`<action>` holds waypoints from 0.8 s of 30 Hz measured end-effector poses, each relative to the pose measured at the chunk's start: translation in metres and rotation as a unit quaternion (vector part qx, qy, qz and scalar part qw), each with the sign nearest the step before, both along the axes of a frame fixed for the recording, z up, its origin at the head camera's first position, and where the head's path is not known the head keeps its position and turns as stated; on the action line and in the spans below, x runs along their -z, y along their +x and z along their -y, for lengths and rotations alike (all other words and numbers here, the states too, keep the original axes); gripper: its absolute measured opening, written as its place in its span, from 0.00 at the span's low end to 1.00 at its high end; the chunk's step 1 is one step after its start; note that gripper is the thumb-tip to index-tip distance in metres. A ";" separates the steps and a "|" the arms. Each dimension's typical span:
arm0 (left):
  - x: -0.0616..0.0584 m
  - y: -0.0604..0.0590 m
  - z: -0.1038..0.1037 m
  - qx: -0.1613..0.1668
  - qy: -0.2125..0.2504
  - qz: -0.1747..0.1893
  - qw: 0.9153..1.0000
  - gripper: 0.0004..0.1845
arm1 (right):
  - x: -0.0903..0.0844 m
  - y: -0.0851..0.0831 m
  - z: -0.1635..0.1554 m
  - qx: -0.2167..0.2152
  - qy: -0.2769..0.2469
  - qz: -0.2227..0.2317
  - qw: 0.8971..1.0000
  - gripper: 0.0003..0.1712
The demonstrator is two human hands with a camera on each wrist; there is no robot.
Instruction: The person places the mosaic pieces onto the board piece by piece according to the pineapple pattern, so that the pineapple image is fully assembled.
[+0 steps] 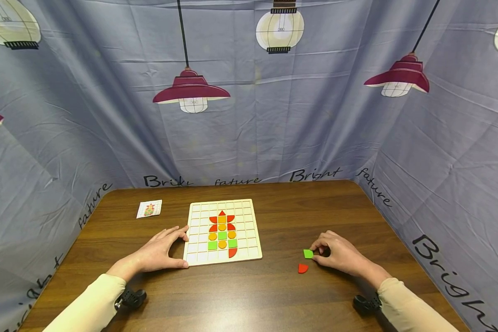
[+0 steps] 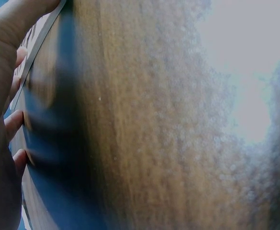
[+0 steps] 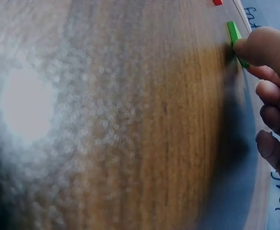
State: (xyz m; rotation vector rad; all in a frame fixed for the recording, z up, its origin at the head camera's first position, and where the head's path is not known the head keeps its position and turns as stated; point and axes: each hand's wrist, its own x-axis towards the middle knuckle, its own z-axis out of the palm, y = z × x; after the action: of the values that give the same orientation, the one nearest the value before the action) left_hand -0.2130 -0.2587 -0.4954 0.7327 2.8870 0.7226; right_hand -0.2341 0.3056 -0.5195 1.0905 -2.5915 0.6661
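A pale square grid board (image 1: 245, 249) lies on the table, carrying a figure of red, orange and green tiles. Against its left edge rest the fingertips and thumb of my left hand (image 1: 162, 251), spread apart, the thumb near the lower left corner. In the left wrist view, the fingers (image 2: 15, 122) reach along the board's rim. To the right of the board, my right hand (image 1: 338, 251) pinches a green square tile (image 1: 308, 254) between thumb and fingers, just over the table. A red quarter-round tile (image 1: 302, 268) lies just below it.
A small card (image 1: 149, 209) with a printed figure in similar colours lies left of the board, toward the back. The brown wooden table (image 1: 240, 295) meets a grey-blue curtain (image 1: 240, 129) at its back and sides.
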 end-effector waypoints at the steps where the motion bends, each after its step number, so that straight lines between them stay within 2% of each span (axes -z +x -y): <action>1: 0.000 0.000 0.000 0.000 0.000 0.000 1.000 0.34 | 0.000 0.000 0.000 -0.001 -0.003 -0.004 1.000 0.15; 7: 0.000 -0.001 0.000 0.001 -0.002 0.001 1.000 0.34 | 0.000 0.000 0.004 0.005 -0.010 -0.008 1.000 0.15; 13: 0.001 -0.001 0.000 0.002 -0.003 0.001 1.000 0.35 | 0.000 -0.001 0.007 0.016 -0.005 0.036 0.999 0.13; 18: 0.000 -0.001 0.000 0.002 -0.005 0.001 1.000 0.35 | 0.002 -0.001 0.006 0.010 -0.039 0.077 0.996 0.14; 24: -0.001 -0.001 0.000 0.002 -0.005 0.000 1.000 0.35 | 0.006 0.000 0.006 0.013 -0.062 0.086 0.994 0.13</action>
State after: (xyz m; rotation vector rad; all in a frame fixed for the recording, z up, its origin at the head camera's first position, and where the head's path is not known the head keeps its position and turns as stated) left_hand -0.2138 -0.2588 -0.4948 0.7359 2.8856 0.7080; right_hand -0.2338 0.2995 -0.5252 0.9992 -2.6592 0.9387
